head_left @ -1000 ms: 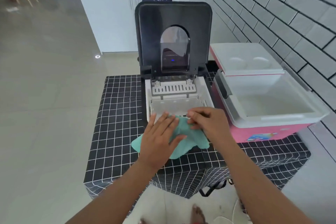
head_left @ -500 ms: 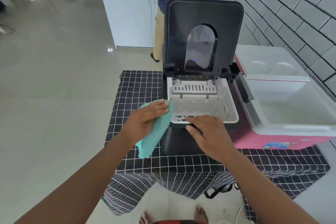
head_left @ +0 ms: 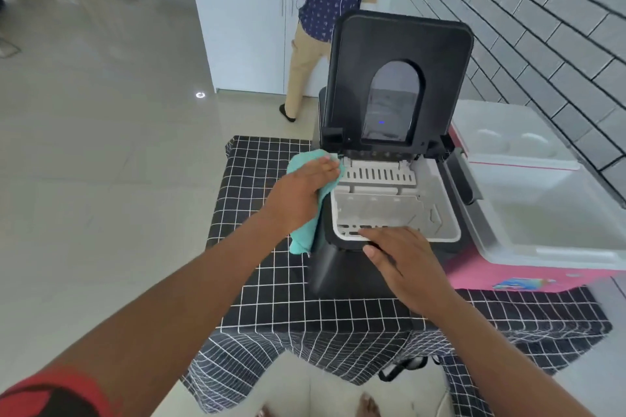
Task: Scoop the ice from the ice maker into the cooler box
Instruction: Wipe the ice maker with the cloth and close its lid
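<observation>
Teal cloth (head_left: pixel 306 210) now sits under the left hand (head_left: pixel 301 195) at the ice maker's (head_left: pixel 382 213) left rim, up near the hinge of the raised black lid (head_left: pixel 399 78). A second ago that cloth lay spread over the front edge with both hands on it; half a second ago the left hand had drawn it round to the left side, and since then it has slid further back along that edge. The left fingers lie fairly straight and pressed flat on the cloth, which hangs down the machine's black side; whether the thumb curls under the fabric I cannot tell. The right hand (head_left: pixel 403 259) has let the cloth go and rests on the front rim, fingers extended and close together, steadying the body and pinching nothing.

With the cloth off, the white basket (head_left: pixel 394 217) inside is uncovered, and it looks bare of ice, though the view is soft. No scoop shows anywhere. The cooler box (head_left: pixel 508 240) stands touching the machine's right side on the checked tablecloth (head_left: pixel 271 152), open, its white lid (head_left: pixel 504 135) tipped back. My reading is that this is wiping down, with scooping either done or not begun. Another person (head_left: pixel 325 10) stands at the far counter (head_left: pixel 244 20).
</observation>
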